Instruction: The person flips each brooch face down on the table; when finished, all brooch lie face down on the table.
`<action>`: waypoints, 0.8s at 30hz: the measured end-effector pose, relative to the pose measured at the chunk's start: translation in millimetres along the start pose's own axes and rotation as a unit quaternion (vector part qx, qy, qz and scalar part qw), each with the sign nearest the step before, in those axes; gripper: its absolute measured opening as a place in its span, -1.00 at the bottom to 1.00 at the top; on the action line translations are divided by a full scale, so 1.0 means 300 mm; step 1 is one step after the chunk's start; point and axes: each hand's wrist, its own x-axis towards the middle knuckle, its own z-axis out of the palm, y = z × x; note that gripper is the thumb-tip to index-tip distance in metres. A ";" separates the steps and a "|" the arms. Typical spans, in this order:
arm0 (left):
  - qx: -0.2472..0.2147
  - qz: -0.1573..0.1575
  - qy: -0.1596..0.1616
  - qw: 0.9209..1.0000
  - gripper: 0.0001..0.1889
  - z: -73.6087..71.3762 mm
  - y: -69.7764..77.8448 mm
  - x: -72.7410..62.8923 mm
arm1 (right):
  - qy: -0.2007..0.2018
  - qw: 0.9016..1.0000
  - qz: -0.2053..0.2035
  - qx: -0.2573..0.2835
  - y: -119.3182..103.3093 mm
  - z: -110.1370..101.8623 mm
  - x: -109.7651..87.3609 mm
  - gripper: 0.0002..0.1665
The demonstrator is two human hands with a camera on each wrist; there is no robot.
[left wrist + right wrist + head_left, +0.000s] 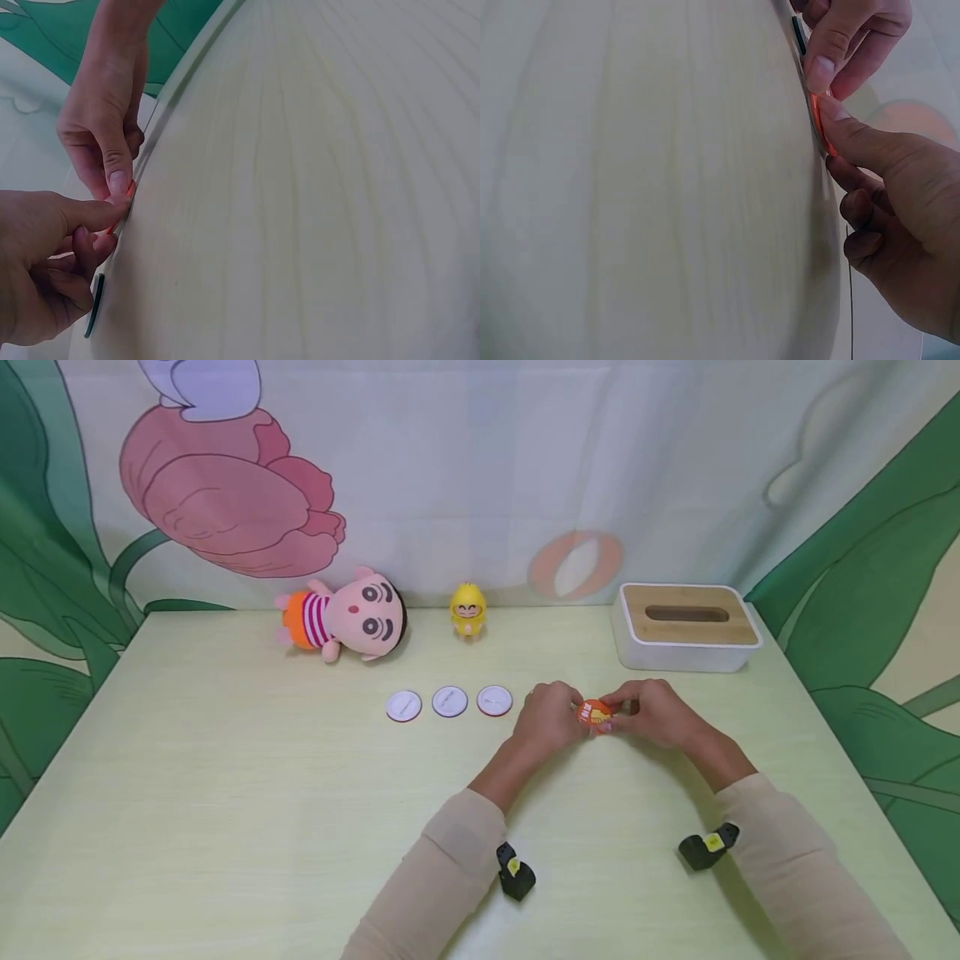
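Observation:
An orange-red pin badge (595, 714) with white and yellow print faces up between both hands, close over the table. My left hand (551, 717) pinches its left edge between thumb and fingers. On the opposite edge, my right hand (654, 714) pinches it the same way. In the right wrist view the badge (820, 124) shows edge-on, with the right thumb (840, 120) on its face. Left of the hands, a row of three round badges lies pin side up: a left one (403, 706), a middle one (450, 701) and a right one (495, 700).
At the back stand a plush doll (341, 614) lying on its side, a small yellow chick figure (468, 610) and a white tissue box (688, 656) with a wooden lid. A printed curtain (420, 468) hangs behind the pale table (225, 810).

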 end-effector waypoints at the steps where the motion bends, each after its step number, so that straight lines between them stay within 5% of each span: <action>1: 0.001 0.003 0.002 1.000 -0.66 0.000 -0.001 -0.001 | 0.000 1.000 0.003 -0.002 0.000 0.001 0.001 -0.53; 24: -0.018 0.020 0.014 1.000 -0.83 -0.009 -0.022 0.008 | 0.026 0.999 -0.024 0.009 0.000 0.011 0.001 -0.73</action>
